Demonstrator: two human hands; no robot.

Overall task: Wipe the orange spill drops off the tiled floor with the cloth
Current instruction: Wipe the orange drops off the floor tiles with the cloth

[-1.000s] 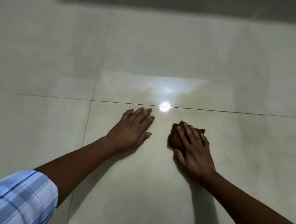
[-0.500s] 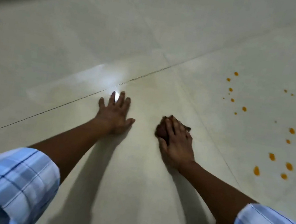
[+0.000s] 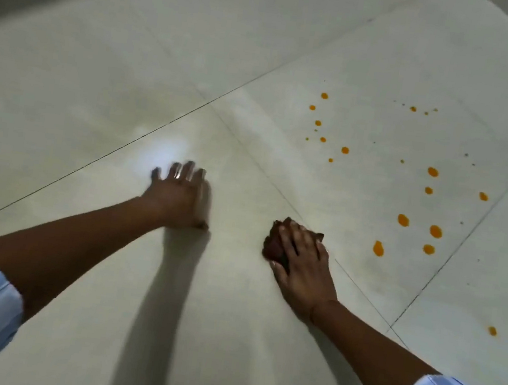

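crumpled brown cloth [image 3: 274, 246] under right hand [image 3: 302, 268]; round orange drops [image 3: 403, 220] on glossy tiles [image 3: 134, 63]

My right hand [image 3: 303, 265] presses brown cloth [image 3: 276, 247] flat on tiled floor [image 3: 131, 85]. My left hand [image 3: 181, 197] palm-down beside it, blurred. Orange drops [image 3: 404, 220] scattered right of cloth, apart.

Glossy smooth tiled floor [image 3: 263, 64], cloth [image 3: 274, 246]
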